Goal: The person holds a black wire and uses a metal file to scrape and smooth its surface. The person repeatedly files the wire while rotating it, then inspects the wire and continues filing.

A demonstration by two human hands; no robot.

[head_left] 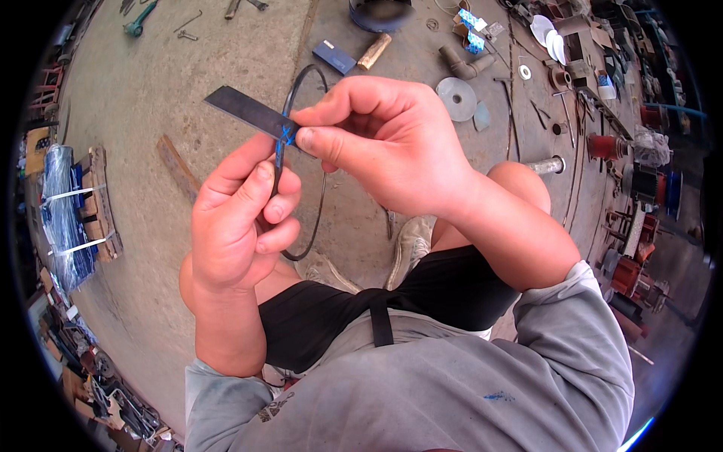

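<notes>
Concrete floor (135,98) below our hands | left hand (235,226) pinches black cord (289,92), right hand (403,147) dark flat strip (248,111) | we should brace their crossing

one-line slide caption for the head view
Left hand holding a thin black loop, right hand pinching a flat dark strip, blue marks showing where the two cross, above a concrete floor.

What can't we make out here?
All in the head view:
Black loop: stretches hidden behind the right hand and the left hand.
Dark strip: end nearest the right hand partly covered by its thumb and finger.
Round dark tub: cut off by the top edge.
Bundle: contents obscured by plastic wrap.
</notes>
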